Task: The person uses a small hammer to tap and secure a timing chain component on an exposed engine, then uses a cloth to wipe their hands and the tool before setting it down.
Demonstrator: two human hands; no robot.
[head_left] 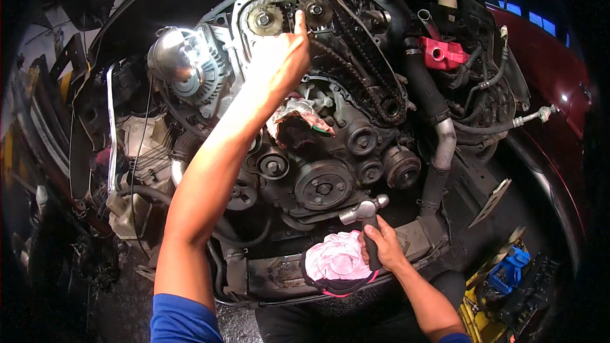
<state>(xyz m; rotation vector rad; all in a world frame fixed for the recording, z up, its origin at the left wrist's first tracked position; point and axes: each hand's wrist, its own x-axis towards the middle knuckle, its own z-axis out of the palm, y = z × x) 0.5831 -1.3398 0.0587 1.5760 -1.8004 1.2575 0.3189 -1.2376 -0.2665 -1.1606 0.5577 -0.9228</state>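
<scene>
A car engine stands open in front of me with its timing chain (356, 67) and two cam sprockets (265, 20) exposed at the top. My left hand (283, 57) reaches up to them, the index finger pressed between the two sprockets; it holds nothing. My right hand (381, 244) is low, at the front crossmember, closed around the black grip of a ball-peen hammer (363, 211) whose steel head points up and left. A pink and white rag (337, 259) lies right beside that hand.
A stained cloth (298, 117) is stuffed in the engine's middle, above several pulleys (323, 184). An alternator (184, 63) sits upper left. A black hose (422, 89) runs down the right. A red cap (441, 54) is upper right. Blue and yellow tool cases (502, 273) lie lower right.
</scene>
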